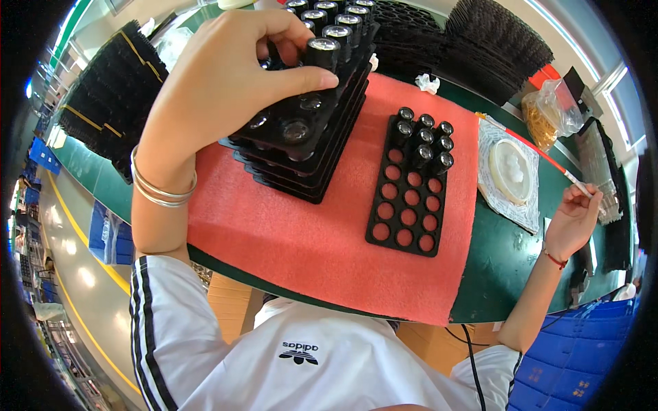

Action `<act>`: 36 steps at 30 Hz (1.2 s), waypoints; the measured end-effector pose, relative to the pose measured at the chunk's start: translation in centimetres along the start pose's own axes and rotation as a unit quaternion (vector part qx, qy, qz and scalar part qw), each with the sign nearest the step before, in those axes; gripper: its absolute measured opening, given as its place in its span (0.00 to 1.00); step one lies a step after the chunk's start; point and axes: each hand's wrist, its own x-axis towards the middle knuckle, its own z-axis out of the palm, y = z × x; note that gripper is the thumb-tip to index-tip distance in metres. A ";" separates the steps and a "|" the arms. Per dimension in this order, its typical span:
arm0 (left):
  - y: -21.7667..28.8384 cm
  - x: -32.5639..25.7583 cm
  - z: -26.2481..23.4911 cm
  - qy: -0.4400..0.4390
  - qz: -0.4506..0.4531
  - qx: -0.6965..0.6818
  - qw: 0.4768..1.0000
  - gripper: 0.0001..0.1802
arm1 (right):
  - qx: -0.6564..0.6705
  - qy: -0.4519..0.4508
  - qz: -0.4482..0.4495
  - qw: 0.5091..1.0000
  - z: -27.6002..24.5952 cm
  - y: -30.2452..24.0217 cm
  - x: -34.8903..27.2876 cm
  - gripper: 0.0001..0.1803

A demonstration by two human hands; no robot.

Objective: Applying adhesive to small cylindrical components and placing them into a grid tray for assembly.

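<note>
My left hand (226, 75) is above a stack of black trays (319, 154) at the back left, its thumb and fingers closed around a black cylinder with a shiny, lens-like top (323, 49). More such cylinders stand in the top tray beyond it, while the sockets nearest me hold none. Off to the right, my right hand (574, 209) pinches the end of a long, thin red-and-white brush-like stick (541, 152), which slants up and left over a round whitish dish (510, 171). Between the hands lies a small black holed tray (409, 216), several cylinders (423, 152) upright in its far rows.
A pink cloth (295, 253) covers part of the green table (504, 264). Tall stacks of black trays (490, 51) stand at the back and another (110, 92) at the left. Crumpled white tissue (428, 83) and a bag of yellowish pieces (545, 116) lie at the back right.
</note>
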 end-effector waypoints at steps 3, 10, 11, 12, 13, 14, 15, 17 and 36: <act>-0.2 0.1 0.5 0.001 -0.001 -0.006 1.000 0.18 | -0.016 0.005 -0.005 1.000 0.0 0.1 -0.1 0.16; -1.0 0.0 0.3 -0.013 0.013 -0.004 1.000 0.17 | -0.048 0.001 -0.015 0.999 0.1 0.0 -0.2 0.16; -0.9 0.0 0.2 -0.022 0.001 0.005 1.000 0.17 | -0.051 0.001 -0.016 0.999 0.1 0.1 -0.1 0.16; -0.8 -0.1 0.3 -0.020 -0.002 0.006 1.000 0.17 | -0.053 0.001 -0.016 0.998 0.1 0.1 -0.1 0.16; -0.9 -0.1 0.4 -0.019 -0.004 0.004 1.000 0.17 | -0.058 0.002 -0.018 0.998 0.0 0.1 -0.1 0.16; -0.9 -0.2 0.5 -0.017 -0.007 0.003 1.000 0.16 | -0.060 0.002 -0.019 0.998 0.0 0.1 -0.2 0.16; -0.8 -0.2 0.5 -0.018 -0.001 0.011 1.000 0.16 | -0.062 0.002 -0.020 0.998 0.0 0.0 -0.2 0.16; -0.5 0.0 0.4 -0.021 0.010 0.028 0.999 0.15 | -0.072 0.005 -0.025 0.997 0.0 -0.1 -0.2 0.16; 6.3 -5.9 6.3 -0.082 0.267 -0.094 0.956 0.22 | -0.242 0.006 -0.211 0.947 1.7 0.0 -0.9 0.18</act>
